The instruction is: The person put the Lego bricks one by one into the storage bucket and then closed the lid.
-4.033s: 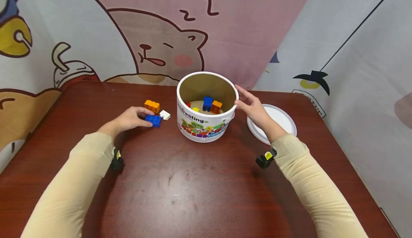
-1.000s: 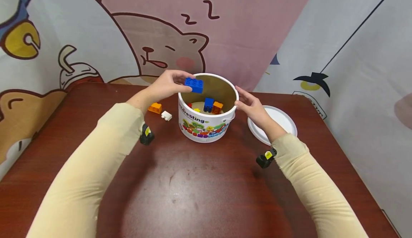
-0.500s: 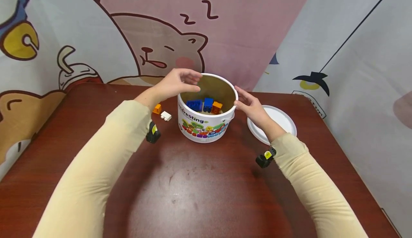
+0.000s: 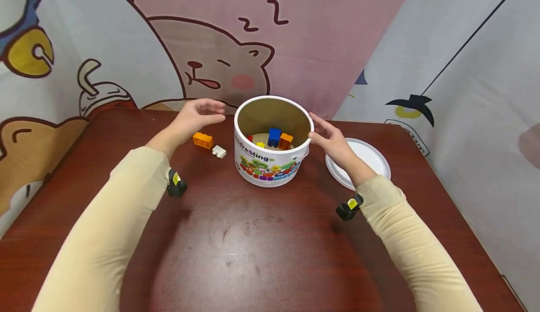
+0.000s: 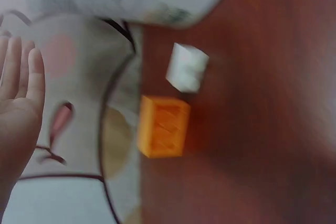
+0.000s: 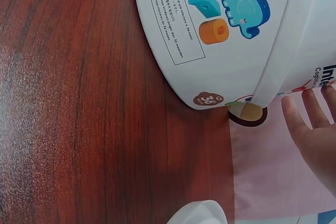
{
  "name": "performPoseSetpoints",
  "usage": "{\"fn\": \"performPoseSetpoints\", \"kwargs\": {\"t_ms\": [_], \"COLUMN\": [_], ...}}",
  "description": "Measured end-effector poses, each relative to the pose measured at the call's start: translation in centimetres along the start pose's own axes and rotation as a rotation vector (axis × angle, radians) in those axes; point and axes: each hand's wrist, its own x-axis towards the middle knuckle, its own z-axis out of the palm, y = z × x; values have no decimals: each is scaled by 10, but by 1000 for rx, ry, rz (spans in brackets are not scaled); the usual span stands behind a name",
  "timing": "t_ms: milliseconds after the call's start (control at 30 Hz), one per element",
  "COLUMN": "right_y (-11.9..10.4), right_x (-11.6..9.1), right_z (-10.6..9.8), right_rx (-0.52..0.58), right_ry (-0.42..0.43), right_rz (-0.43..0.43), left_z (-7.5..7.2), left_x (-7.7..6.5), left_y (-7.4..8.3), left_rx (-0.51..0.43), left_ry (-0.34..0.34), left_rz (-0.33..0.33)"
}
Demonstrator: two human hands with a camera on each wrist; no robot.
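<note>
A white printed bucket (image 4: 270,167) stands upright on the table. My right hand (image 4: 335,147) touches its rim on the right side with fingers and thumb extended; in the right wrist view the fingertips (image 6: 294,111) lie at the bucket wall. To the bucket's left my left hand (image 4: 191,118) is in the air, empty, fingers loosely extended. Below it on the table lie an orange toy brick (image 4: 203,140) and a smaller white brick (image 4: 219,151), both blurred in the left wrist view. Inside the bucket show a blue brick (image 4: 274,137), an orange brick, and bits of yellow and red.
A round white lid (image 4: 372,159) lies flat right of the bucket, partly under the right forearm in the head view. The dark red wooden table (image 4: 253,246) ends at a cartoon-printed cloth (image 4: 320,44) behind the bucket.
My left hand carried a second blue brick from the table over the bucket and let it fall in; it is now out of sight. The hand has moved back left; the right hand stays.
</note>
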Motion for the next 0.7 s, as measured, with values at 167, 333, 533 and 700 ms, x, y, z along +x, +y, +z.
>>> {"fn": "performPoseSetpoints", "kwargs": {"t_ms": [167, 333, 533, 700], "right_y": [2, 3, 2, 1], "right_x": [1, 0, -1, -1], "right_z": [-1, 0, 1, 2], "right_rx": [-2, -3, -2, 6], "right_ry": [1, -3, -9, 0], "right_rz": [0, 3, 0, -3], "left_z": [-4, 0, 5, 8], "left_x": [-7, -15, -19, -18], "left_y": [-36, -62, -78, -79], "left_rx": [-11, 24, 22, -7], "left_ry": [-12, -43, -50, -49], "left_rz": [-52, -74, -114, -109]}}
